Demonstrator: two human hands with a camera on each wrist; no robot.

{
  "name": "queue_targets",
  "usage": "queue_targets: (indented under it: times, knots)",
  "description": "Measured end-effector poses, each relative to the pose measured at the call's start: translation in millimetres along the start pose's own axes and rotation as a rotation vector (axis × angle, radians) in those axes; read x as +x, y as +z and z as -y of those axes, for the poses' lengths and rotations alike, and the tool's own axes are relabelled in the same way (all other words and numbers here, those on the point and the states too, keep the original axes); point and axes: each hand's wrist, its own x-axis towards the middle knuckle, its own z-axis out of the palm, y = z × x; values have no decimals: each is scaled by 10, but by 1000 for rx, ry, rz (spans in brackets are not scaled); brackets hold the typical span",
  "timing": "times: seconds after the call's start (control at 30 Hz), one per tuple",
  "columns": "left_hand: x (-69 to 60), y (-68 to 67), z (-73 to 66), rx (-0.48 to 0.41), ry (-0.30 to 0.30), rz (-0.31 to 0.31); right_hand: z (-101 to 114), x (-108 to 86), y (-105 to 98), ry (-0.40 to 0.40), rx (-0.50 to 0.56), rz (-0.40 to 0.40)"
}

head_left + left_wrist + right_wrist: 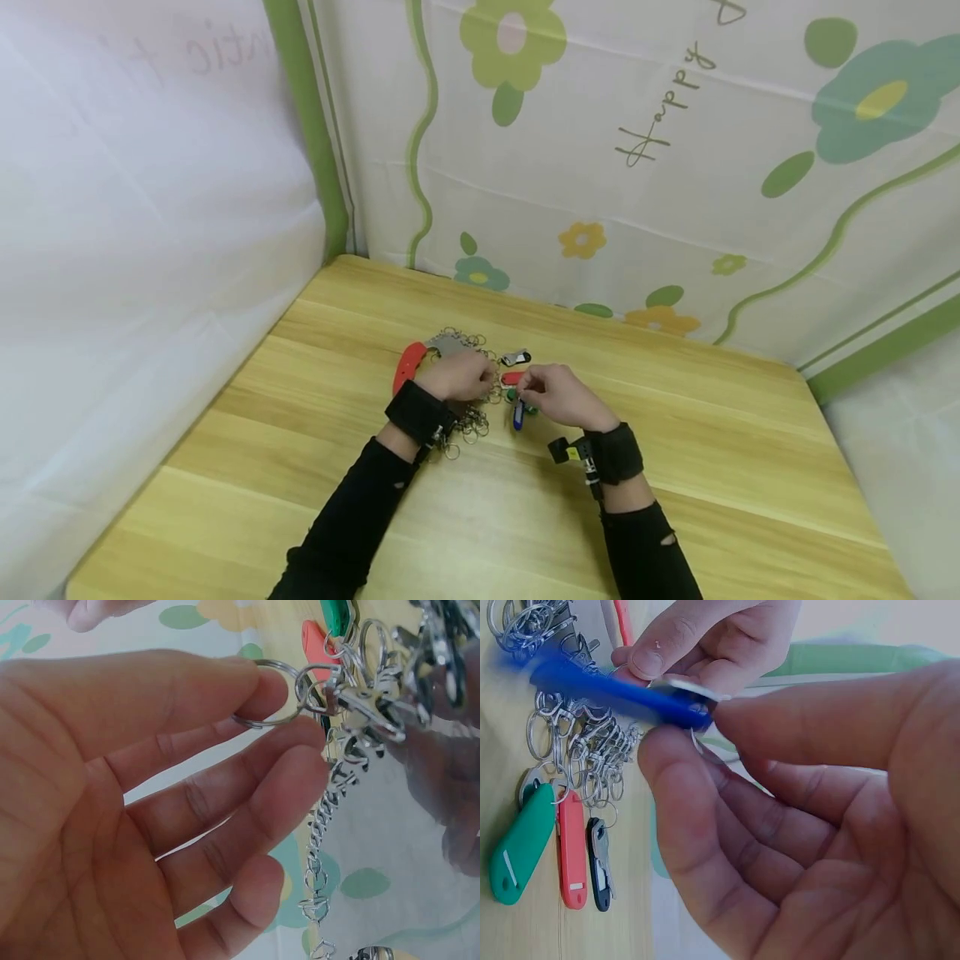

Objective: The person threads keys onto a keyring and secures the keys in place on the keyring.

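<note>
My left hand (465, 375) pinches a split ring (259, 724) between thumb and index finger. That ring hangs from a small swivel clasp on a shiny metal plate (390, 825) edged with many clasps and rings. The plate's curved red handle (408, 362) lies to the left of the hand. Close on the right, my right hand (562, 396) holds a blue key tag (615, 697), blurred in the right wrist view, with a ring and a metal piece at its end. A green key tag (525, 844) and a red key tag (571, 851) hang near the plate's edge.
Beyond the hands, a black key tag (598, 862) with a metal key lies on the wooden table (480, 517). A flowered cloth (525, 183) stands behind the table, and a white cloth (150, 250) borders its left side.
</note>
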Motion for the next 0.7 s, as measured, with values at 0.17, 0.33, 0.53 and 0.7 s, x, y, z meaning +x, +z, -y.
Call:
queue_targets:
  times: [0.17, 0.33, 0.53, 0.7]
  knots:
    - [6, 11, 16, 14, 0, 4, 16, -19, -1, -8, -10, -10]
    - [8, 17, 20, 7, -7, 6, -20, 8, 32, -52, 61, -72]
    - [35, 9, 26, -2, -5, -20, -38, 48, 41, -53, 119, -93]
    - [49, 19, 26, 6, 9, -37, -47, 49, 46, -8, 161, -33]
